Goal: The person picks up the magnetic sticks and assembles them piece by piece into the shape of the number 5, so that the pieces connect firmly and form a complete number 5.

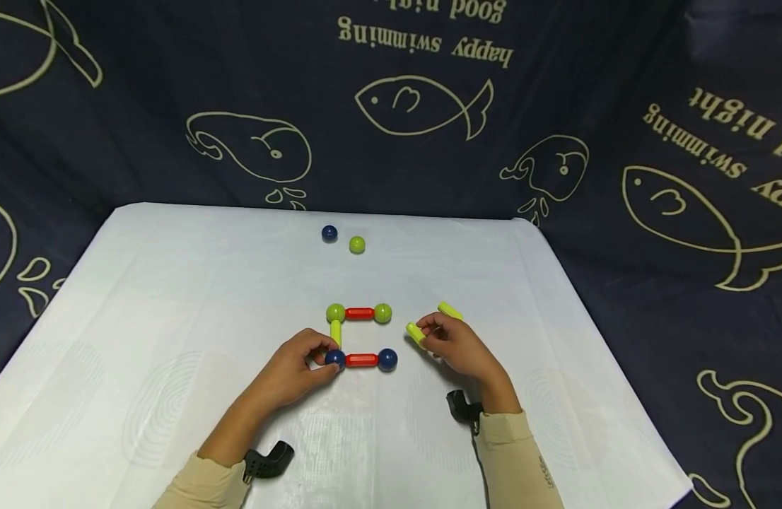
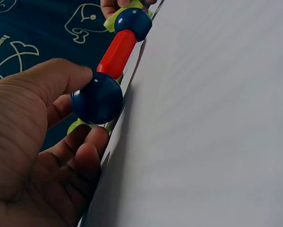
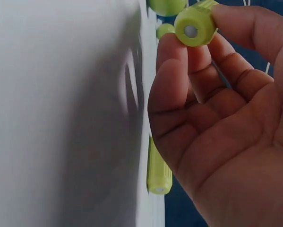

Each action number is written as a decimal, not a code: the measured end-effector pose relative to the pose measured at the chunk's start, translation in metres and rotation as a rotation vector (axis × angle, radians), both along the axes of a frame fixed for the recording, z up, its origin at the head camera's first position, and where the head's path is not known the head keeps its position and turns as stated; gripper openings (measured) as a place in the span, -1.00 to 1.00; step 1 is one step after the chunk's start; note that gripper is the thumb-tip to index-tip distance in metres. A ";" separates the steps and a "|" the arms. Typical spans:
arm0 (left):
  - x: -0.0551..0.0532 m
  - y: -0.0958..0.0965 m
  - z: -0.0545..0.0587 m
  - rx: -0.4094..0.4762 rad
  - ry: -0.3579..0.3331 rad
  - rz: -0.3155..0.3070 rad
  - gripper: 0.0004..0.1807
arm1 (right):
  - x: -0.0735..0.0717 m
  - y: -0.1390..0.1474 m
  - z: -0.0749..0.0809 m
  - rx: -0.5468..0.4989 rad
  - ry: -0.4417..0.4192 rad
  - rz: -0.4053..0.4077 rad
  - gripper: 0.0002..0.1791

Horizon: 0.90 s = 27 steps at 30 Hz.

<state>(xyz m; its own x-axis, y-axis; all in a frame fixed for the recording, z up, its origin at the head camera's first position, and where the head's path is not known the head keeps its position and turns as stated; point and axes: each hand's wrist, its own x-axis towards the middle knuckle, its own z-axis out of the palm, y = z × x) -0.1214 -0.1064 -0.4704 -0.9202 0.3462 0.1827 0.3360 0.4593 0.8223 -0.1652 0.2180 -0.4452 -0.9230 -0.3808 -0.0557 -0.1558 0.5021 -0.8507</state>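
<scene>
On the white table, red and yellow-green magnetic rods and balls form a three-sided frame. Its far side is a red rod (image 1: 360, 313) between two green balls; the near side is another red rod (image 1: 362, 360) between two blue balls. A yellow-green rod (image 1: 336, 334) links them on the left. With thumb and fingers my left hand (image 1: 300, 367) holds the near-left blue ball (image 2: 98, 99). My right hand (image 1: 457, 346), to the right of the frame, pinches a loose yellow-green rod (image 3: 196, 24), whose end shows a grey metal disc.
Another yellow-green rod (image 1: 450, 309) lies on the table just beyond my right hand. Farther back sit a loose blue ball (image 1: 329, 234) and a loose green ball (image 1: 357, 244). A dark cloth with fish drawings (image 1: 423, 170) hangs behind the white tabletop (image 1: 238, 261).
</scene>
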 end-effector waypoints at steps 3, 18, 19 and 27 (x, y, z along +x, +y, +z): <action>0.000 0.000 -0.001 -0.011 -0.004 0.006 -0.70 | 0.000 -0.002 0.000 -0.026 -0.009 0.003 -0.73; 0.001 0.004 -0.003 -0.043 0.029 0.040 -0.71 | -0.002 -0.017 -0.003 -0.094 -0.131 -0.113 -0.68; 0.001 0.005 -0.004 -0.042 0.033 0.042 -0.71 | -0.001 -0.018 -0.003 -0.100 -0.134 -0.121 -0.68; 0.002 0.012 -0.002 -0.061 0.034 0.107 -0.70 | -0.001 -0.018 -0.004 -0.122 -0.131 -0.130 -0.70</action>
<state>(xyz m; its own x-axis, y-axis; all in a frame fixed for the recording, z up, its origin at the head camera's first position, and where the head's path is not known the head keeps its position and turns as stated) -0.1190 -0.0948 -0.4726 -0.9463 0.2574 0.1959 0.3093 0.5430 0.7807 -0.1660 0.2001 -0.4489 -0.9526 -0.2705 -0.1394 0.0196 0.4028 -0.9151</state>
